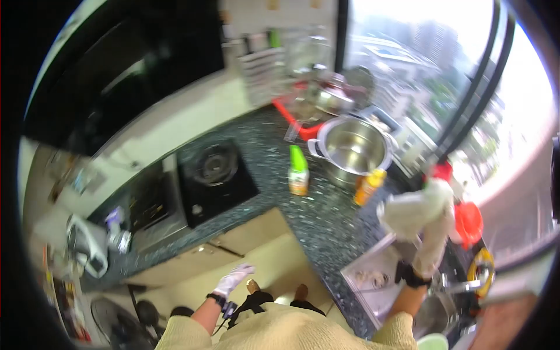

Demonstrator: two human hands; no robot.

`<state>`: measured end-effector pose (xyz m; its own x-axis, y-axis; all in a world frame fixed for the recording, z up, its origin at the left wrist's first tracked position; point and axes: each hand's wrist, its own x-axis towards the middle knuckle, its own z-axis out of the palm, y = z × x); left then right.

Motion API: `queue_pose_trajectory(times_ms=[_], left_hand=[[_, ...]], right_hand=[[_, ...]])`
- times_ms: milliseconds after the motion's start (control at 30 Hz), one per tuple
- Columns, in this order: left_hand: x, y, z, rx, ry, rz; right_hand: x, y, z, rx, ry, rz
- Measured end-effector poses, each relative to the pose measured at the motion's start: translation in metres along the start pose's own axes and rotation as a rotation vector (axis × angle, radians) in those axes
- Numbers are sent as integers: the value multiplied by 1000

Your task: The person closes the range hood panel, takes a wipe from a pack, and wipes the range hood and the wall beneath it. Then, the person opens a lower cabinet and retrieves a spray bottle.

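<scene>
My right hand [434, 239], in a white glove, is raised over the sink's back edge near the window. It is closed on a white cloth [405, 213], smeared by motion. A red bowl-like thing [468, 224] and a red-topped item [442, 172] show right beside and behind that hand. My left hand [233, 280], also gloved in white, hangs low before the cabinets with its fingers stretched out and nothing in them. A yellow-orange bottle [370, 186] stands left of the cloth, next to a large steel pot [354, 149].
A green-topped spray bottle [298, 172] stands on the dark speckled counter [315, 221]. Left of it lies a black hob [219, 178]. The steel sink [373, 277] is at right. A red-edged rack [291, 119] with pots and lids stands behind, below a window.
</scene>
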<state>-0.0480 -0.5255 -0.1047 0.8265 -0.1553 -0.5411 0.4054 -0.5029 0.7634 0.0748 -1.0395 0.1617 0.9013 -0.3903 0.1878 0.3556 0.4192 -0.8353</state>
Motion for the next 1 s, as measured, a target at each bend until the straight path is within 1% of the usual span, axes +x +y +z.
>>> queue_pose_trajectory(times_ms=[33, 67, 133, 167, 200, 267, 300, 367, 400, 433, 500, 533, 600, 667, 700, 800, 900, 1000], left_hand=[[6, -4, -1, 114, -45, 111], [-11, 20, 3, 42, -11, 87], [5, 1, 8, -25, -129, 355], [-13, 61, 3, 27, -171, 70], [-21, 73, 3, -23, -141, 109], [19, 29, 12, -84, -256, 101], [15, 37, 9, -130, -239, 106], [-20, 78, 8, -209, -221, 109], [-48, 109, 2, -309, -261, 184], [-67, 136, -1, -404, -291, 301], [-40, 145, 20, -515, -397, 531], [-40, 157, 26, -580, -401, 678], [-37, 178, 32, -356, -327, 562], [-17, 165, 37, -343, -160, 446], [-21, 163, 33, -341, -79, 385], [-39, 154, 6, -479, 86, 525], [-58, 149, -24, -440, 43, 626], [-78, 137, -54, -368, 10, 693]], right_hand=[[-10, 0, 18, -81, -23, 18], [-16, 5, 30, -133, -62, 39], [-28, 24, 51, -214, -144, 87], [-33, 36, 62, -256, -184, 109], [-40, 47, 73, -292, -223, 131], [-51, 69, 99, -351, -296, 158], [-59, 77, 108, -372, -324, 175], [-72, 91, 129, -408, -387, 200], [-80, 96, 139, -423, -419, 211], [-87, 100, 145, -440, -447, 223], [-101, 109, 160, -462, -485, 233], [-107, 113, 165, -475, -510, 235], [-121, 118, 173, -494, -537, 235], [-133, 124, 179, -523, -567, 217], [-137, 125, 182, -530, -570, 201], [-150, 128, 186, -552, -604, 137], [-174, 141, 203, -586, -667, 84], [-213, 177, 236, -633, -797, -9]])
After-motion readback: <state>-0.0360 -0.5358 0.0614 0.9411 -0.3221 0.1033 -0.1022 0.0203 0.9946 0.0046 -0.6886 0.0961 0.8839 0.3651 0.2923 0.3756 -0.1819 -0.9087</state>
